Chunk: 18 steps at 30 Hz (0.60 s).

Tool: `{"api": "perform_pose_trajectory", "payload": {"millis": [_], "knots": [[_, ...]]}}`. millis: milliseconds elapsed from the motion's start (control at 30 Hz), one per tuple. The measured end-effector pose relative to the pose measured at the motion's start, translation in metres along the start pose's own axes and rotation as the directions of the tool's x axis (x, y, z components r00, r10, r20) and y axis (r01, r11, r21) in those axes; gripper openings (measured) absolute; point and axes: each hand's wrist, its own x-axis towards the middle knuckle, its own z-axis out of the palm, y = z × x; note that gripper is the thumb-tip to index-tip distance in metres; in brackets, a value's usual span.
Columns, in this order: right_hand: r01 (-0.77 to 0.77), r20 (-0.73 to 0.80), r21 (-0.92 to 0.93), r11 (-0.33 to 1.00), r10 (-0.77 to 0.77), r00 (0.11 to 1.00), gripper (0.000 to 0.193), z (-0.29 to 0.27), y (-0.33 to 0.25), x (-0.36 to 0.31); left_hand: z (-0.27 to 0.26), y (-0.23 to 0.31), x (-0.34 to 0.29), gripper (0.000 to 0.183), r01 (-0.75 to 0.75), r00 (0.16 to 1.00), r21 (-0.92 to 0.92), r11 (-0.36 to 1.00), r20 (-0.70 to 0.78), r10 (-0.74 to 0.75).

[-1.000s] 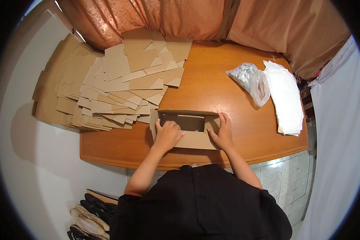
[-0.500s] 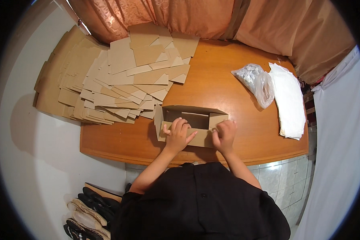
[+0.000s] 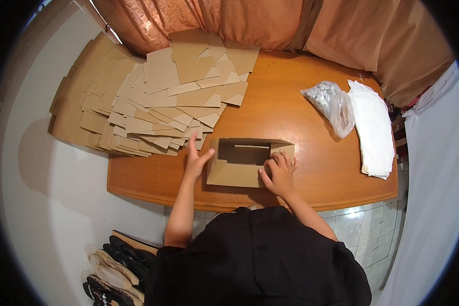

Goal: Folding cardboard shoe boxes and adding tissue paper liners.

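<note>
A cardboard box (image 3: 234,174), folded up and open at the top, stands near the front edge of the wooden table. My left hand (image 3: 195,162) is beside its left end, fingers stretched and thumb apart, with nothing in it; the thumb tip is at the box's left wall. On the right, my right hand (image 3: 280,172) grips the box's front wall near the corner. Its fingers curl over the rim into the box, and the thumb rests on the outer face.
Flat cardboard blanks (image 3: 158,112) lie in overlapping piles at the left. A clear plastic bag (image 3: 331,107) of small greyish pieces sits at the right, beside a stack of white sheets (image 3: 373,130). Curtains (image 3: 250,23) hang behind. Shoes (image 3: 117,270) stand at lower left.
My left hand has left the front wall and moved to the box's left side, fingers opening. My right hand has shifted left from the right end onto the front rim. The left flap now stands closer in.
</note>
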Motion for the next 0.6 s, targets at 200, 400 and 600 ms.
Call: {"api": "perform_pose_trajectory", "payload": {"millis": [200, 400, 600], "knots": [[-0.039, -0.007, -0.001, 0.999, 0.039, 0.999, 0.022, 0.002, 0.002, -0.001, 0.02, -0.03, -0.004, 0.099, 0.001, 0.969, 0.085, 0.996, 0.244, -0.022], [-0.026, -0.024, 0.026, 0.999, 0.026, 0.999, 0.021, 0.0, 0.001, 0.001, 0.026, -0.051, 0.001, 0.09, 0.075, 0.983, 0.039, 0.996, 0.166, -0.08], [-0.023, 0.049, 0.021, 1.0, 0.022, 0.999, 0.022, -0.001, 0.002, 0.002, 0.023, -0.024, -0.004, 0.078, 0.155, 0.982, -0.106, 0.982, 0.122, -0.142]]}}
